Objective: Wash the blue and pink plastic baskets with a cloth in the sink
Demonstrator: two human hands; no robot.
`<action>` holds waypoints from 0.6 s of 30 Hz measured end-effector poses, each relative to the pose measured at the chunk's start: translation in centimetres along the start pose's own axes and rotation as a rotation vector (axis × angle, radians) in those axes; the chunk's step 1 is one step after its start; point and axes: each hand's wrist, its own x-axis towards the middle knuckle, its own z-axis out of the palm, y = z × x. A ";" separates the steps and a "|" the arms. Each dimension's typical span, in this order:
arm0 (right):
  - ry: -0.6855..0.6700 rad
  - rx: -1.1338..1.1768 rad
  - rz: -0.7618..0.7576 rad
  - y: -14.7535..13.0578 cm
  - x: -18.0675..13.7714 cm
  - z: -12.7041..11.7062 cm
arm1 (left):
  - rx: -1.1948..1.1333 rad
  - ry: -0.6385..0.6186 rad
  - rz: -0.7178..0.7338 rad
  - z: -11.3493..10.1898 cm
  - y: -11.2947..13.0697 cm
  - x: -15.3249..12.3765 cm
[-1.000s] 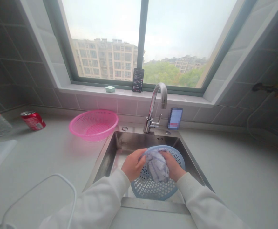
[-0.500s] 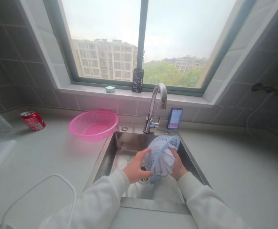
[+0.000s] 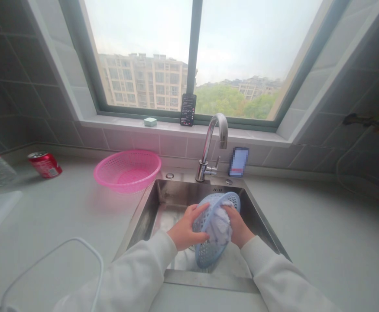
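Observation:
A light blue perforated plastic basket point(image 3: 208, 251) stands tilted on its edge over the steel sink point(image 3: 163, 203). My left hand point(image 3: 186, 227) grips its outer left side, fingers curled round the wall. My right hand point(image 3: 239, 227) presses a pale grey-lilac cloth point(image 3: 220, 225) against the basket's inside. Both white sleeves come in from the bottom edge.
A chrome tap point(image 3: 213, 138) rises behind the sink. A pink basket point(image 3: 127, 171) sits on the counter to the left, a red can point(image 3: 44, 164) lies farther left. A phone point(image 3: 188, 109) and a green soap bar point(image 3: 150, 121) are on the windowsill. A white cable point(image 3: 79, 242) loops bottom left.
The blue basket went from lying flat in the sink to standing tilted on edge; my hands turned it while the cloth stayed pressed inside it.

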 end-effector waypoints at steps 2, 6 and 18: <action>-0.003 0.000 -0.005 0.0 0.2 -0.1 | 0.004 0.007 0.008 0.0 0.1 0.0; -0.187 -0.202 -0.037 0.0 -0.4 0.7 | 0.029 -0.002 0.025 0.0 -0.3 0.0; -0.078 -0.031 0.008 0.0 -0.1 0.0 | -0.023 -0.003 0.011 -0.1 -0.8 0.1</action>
